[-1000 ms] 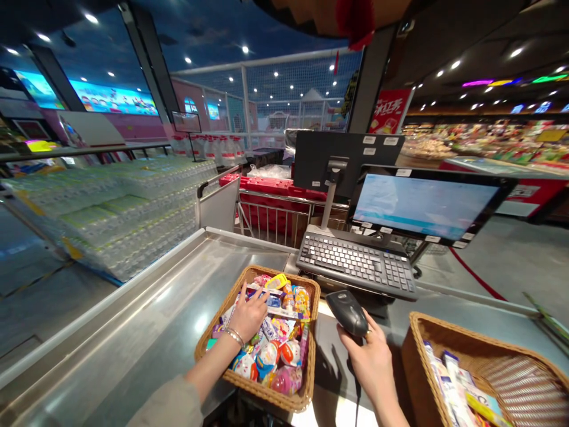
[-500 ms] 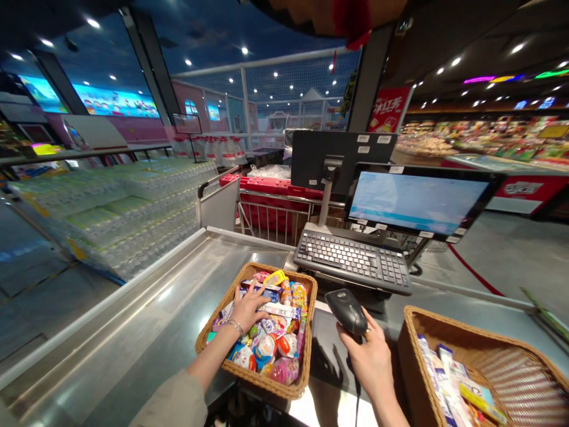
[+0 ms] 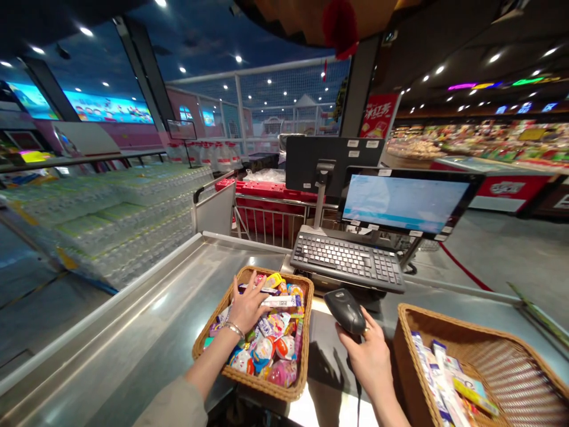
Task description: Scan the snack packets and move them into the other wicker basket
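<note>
My left hand (image 3: pixel 246 305), a bracelet on its wrist, is over the full wicker basket (image 3: pixel 306 332) with its fingers spread. Its fingertips reach among wrapped sweets at the far side, beside a long white-and-purple packet (image 3: pixel 281 301); whether they touch it I cannot tell. Round character-shaped sweets (image 3: pixel 263 350) and a pink container (image 3: pixel 283 373) fill the near part. In my right hand (image 3: pixel 371 356) is a black barcode scanner (image 3: pixel 345 309), held above the counter just right of this basket. Its cord hangs below the hand.
At the right stands a second wicker basket (image 3: pixel 402 350) with several packets (image 3: pixel 438 373). Behind my hands are a keyboard (image 3: pixel 349 258), a lit monitor (image 3: pixel 404 201) and a dark display back (image 3: pixel 331 163). The metal counter (image 3: pixel 169 320) has a raised left edge; stacked bottles (image 3: pixel 124 207) lie beyond.
My left hand has shifted slightly toward the basket's far side, its fingers by the white-and-purple packet. The view has turned a little. My right hand still holds the scanner in the same place.
</note>
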Tool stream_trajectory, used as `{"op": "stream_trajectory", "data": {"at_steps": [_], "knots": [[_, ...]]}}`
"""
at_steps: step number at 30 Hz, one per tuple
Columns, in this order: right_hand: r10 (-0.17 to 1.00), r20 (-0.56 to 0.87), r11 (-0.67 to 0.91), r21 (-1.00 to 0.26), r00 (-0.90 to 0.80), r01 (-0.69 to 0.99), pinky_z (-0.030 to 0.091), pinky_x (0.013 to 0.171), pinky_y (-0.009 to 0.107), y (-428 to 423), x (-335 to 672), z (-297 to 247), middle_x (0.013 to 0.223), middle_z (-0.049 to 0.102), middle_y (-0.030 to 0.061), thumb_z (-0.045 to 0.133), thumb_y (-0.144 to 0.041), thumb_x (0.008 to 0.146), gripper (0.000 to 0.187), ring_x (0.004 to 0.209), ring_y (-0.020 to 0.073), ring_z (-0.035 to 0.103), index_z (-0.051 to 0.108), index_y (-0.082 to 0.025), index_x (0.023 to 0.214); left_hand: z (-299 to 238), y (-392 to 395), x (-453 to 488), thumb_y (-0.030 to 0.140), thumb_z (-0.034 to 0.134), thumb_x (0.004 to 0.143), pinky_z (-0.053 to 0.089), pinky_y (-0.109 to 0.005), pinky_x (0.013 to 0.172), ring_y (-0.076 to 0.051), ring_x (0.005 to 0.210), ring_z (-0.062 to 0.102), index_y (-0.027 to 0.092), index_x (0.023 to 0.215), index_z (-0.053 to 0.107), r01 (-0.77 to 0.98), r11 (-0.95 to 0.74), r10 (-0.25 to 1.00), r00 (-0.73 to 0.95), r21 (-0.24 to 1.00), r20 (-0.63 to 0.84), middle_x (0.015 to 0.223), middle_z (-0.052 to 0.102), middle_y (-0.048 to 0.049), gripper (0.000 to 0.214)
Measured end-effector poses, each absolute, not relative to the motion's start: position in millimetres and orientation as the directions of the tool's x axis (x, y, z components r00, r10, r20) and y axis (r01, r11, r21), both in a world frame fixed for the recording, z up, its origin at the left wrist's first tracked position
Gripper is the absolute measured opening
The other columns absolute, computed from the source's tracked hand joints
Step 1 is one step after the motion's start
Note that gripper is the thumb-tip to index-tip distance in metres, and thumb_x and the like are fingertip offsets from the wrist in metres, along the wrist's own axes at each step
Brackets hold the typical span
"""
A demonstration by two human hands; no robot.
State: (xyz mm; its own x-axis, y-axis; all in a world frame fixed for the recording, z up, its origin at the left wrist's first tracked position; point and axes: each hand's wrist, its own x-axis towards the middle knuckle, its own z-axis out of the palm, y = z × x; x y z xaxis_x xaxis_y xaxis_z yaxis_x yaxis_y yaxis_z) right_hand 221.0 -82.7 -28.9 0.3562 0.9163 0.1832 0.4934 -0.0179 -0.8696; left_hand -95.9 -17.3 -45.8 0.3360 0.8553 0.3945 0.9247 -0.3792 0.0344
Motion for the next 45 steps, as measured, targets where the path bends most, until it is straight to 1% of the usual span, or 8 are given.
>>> {"op": "stream_trajectory", "data": {"at_steps": [5, 10, 16, 19, 23, 32, 40, 45], "knots": [[0.919, 0.227, 0.028, -0.852, 0.322, 0.522, 0.043, 0.103, 0.043, -81.7, 219.5, -25.8, 0.125, 0.062, 0.0103, 0.066, -0.047, 0.068, 0.036, 0.128, 0.0294, 0.049, 0.075, -0.022, 0.093, -29.3, -16.4, -82.3, 0.040, 0.062, 0.086, -0.014, -0.073, 0.109, -0.036, 0.146, 0.025, 0.030, 0.102, 0.069, 0.916, -0.402, 0.814, 0.353, 0.008, 0.461, 0.147, 0.049, -0.0043, 0.020], [0.918, 0.320, 0.122, -0.789, 0.234, 0.602, 0.039, 0.107, 0.045, -82.1, 219.1, -20.7, 0.113, 0.069, 0.0082, 0.064, -0.040, 0.069, 0.028, 0.134, 0.0296, 0.042, 0.074, -0.023, 0.088, -19.3, -14.7, -68.0, 0.043, 0.062, 0.087, -0.014, -0.072, 0.112, -0.035, 0.146, 0.025, 0.031, 0.104, 0.069, 0.916, -0.402, 0.787, 0.347, -0.002, 0.509, 0.148, 0.047, -0.0027, 0.022], [0.898, 0.414, 0.212, -0.702, 0.148, 0.680, 0.039, 0.106, 0.047, -85.1, 219.0, -14.7, 0.105, 0.072, 0.0049, 0.062, -0.031, 0.071, 0.019, 0.135, 0.0296, 0.040, 0.072, -0.024, 0.085, -9.4, -10.1, -53.3, 0.037, 0.060, 0.088, -0.011, -0.075, 0.110, -0.037, 0.146, 0.022, 0.030, 0.104, 0.069, 0.903, -0.430, 0.741, 0.364, -0.018, 0.564, 0.146, 0.050, -0.0040, 0.019], [0.898, 0.418, 0.212, -0.684, 0.136, 0.698, 0.039, 0.106, 0.048, -86.8, 218.4, -11.5, 0.106, 0.072, 0.0045, 0.061, -0.029, 0.071, 0.019, 0.135, 0.0301, 0.040, 0.072, -0.024, 0.085, -5.5, -8.2, -48.0, 0.035, 0.059, 0.089, -0.010, -0.075, 0.110, -0.037, 0.146, 0.024, 0.028, 0.101, 0.069, 0.895, -0.446, 0.724, 0.375, -0.022, 0.579, 0.146, 0.050, -0.0042, 0.017], [0.890, 0.437, 0.224, -0.662, 0.126, 0.715, 0.038, 0.105, 0.051, -89.1, 217.7, -8.2, 0.109, 0.071, 0.0034, 0.061, -0.027, 0.070, 0.019, 0.135, 0.0310, 0.041, 0.072, -0.025, 0.085, 0.3, -6.8, -41.1, 0.040, 0.057, 0.090, -0.011, -0.075, 0.110, -0.037, 0.145, 0.026, 0.027, 0.098, 0.069, 0.890, -0.456, 0.704, 0.382, -0.032, 0.599, 0.146, 0.050, -0.0050, 0.019], [0.887, 0.450, 0.228, -0.621, 0.103, 0.750, 0.037, 0.106, 0.053, -93.3, 217.8, -4.6, 0.110, 0.072, 0.0016, 0.060, -0.021, 0.067, 0.019, 0.135, 0.0316, 0.041, 0.072, -0.026, 0.081, 8.2, -4.2, -26.6, 0.041, 0.057, 0.090, -0.010, -0.074, 0.111, -0.037, 0.144, 0.027, 0.027, 0.099, 0.068, 0.883, -0.468, 0.674, 0.384, -0.038, 0.631, 0.146, 0.050, -0.0046, 0.020], [0.878, 0.467, 0.230, -0.599, 0.101, 0.767, 0.040, 0.104, 0.052, -93.3, 219.8, -6.0, 0.108, 0.072, 0.0018, 0.061, -0.020, 0.068, 0.016, 0.136, 0.0315, 0.041, 0.072, -0.026, 0.078, 6.7, 0.6, -20.5, 0.039, 0.057, 0.090, -0.008, -0.073, 0.112, -0.036, 0.142, 0.033, 0.027, 0.098, 0.069, 0.875, -0.482, 0.645, 0.385, -0.040, 0.660, 0.143, 0.053, -0.0046, 0.019], [0.897, 0.432, 0.205, -0.587, 0.089, 0.783, 0.038, 0.104, 0.055, -92.6, 226.6, -8.4, 0.110, 0.071, 0.0013, 0.060, -0.023, 0.070, 0.015, 0.136, 0.0337, 0.040, 0.072, -0.027, 0.079, 6.5, 4.2, -12.7, 0.036, 0.059, 0.089, -0.006, -0.074, 0.111, -0.035, 0.140, 0.036, 0.028, 0.095, 0.070, 0.855, -0.518, 0.594, 0.373, -0.016, 0.713, 0.141, 0.056, -0.0035, 0.015]]}}
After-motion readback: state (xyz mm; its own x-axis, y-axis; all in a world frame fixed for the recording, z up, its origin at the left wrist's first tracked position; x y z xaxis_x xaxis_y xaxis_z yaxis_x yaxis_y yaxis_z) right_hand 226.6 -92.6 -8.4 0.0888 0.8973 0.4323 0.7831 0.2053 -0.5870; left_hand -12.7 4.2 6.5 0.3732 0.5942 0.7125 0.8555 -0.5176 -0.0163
